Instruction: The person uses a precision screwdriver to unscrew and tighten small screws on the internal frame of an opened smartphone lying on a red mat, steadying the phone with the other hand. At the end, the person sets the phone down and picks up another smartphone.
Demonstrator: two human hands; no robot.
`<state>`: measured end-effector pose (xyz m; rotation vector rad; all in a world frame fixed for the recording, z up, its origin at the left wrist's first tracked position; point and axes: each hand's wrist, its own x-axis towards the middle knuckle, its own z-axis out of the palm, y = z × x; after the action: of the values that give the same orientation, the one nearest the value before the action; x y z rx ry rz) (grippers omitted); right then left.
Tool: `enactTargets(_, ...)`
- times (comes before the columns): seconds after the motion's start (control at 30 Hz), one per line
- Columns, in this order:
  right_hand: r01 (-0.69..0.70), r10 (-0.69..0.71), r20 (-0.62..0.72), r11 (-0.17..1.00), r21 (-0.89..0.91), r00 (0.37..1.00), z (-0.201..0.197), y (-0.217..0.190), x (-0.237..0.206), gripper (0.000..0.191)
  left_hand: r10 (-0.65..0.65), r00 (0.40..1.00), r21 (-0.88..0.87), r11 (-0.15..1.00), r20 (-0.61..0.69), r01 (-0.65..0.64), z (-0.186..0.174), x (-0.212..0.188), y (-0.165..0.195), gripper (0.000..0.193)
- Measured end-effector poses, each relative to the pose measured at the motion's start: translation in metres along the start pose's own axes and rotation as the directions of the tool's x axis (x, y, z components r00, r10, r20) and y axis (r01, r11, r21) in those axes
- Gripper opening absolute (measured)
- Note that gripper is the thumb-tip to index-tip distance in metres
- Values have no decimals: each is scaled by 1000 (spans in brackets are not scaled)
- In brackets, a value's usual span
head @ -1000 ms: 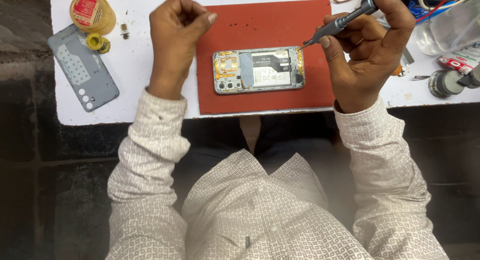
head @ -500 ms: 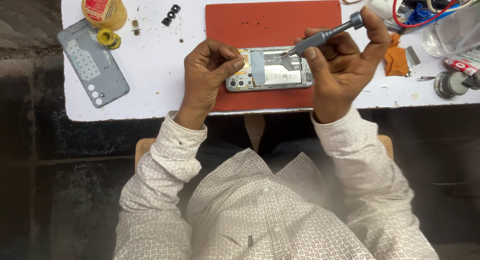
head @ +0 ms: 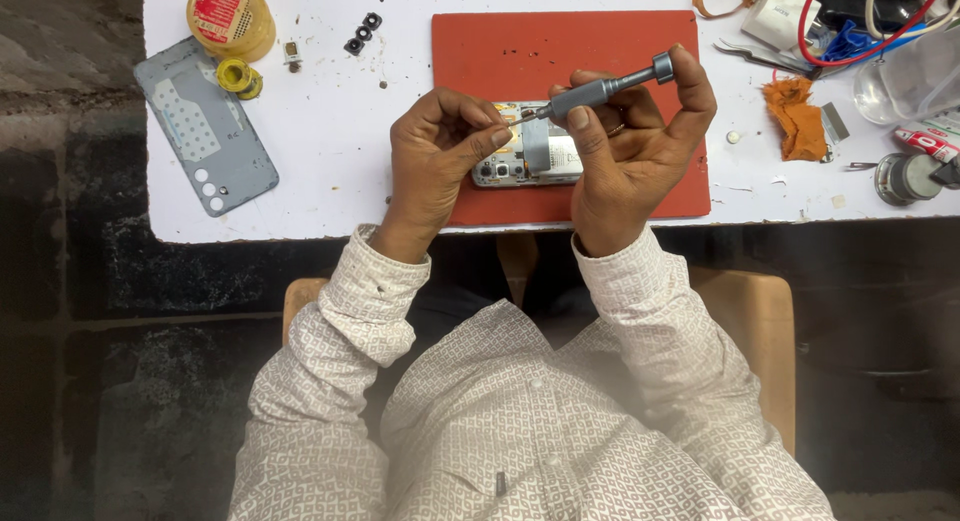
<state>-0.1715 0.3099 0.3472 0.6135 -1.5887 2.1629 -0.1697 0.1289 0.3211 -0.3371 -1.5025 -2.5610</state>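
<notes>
Gripping a grey screwdriver (head: 600,87) in our right hand (head: 630,151), tip down on the opened phone (head: 530,161); left hand (head: 435,151) curled over the phone's left end, fingertips (head: 500,136) by the tip.

Phone lies back-off on the red mat (head: 560,51), near its front edge, mostly hidden between both hands. Grey back cover (head: 205,126) sits well apart at the far left of the white table (head: 330,131), beside a yellow tape roll (head: 240,78) and a yellow tub (head: 230,16). Orange cloth (head: 795,116) right of the mat.
</notes>
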Motion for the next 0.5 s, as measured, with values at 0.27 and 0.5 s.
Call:
enactTargets(0.27,6,-6,-10,1000,-26,1000,-3,2,-3,66,10,1000,26,1000,-8,-10,0,-1,-3,18)
enactTargets(0.5,-10,10,-35,1000,-4,999,0,2,-9,64,10,1000,14,1000,-22,-10,1,-2,-4,19)
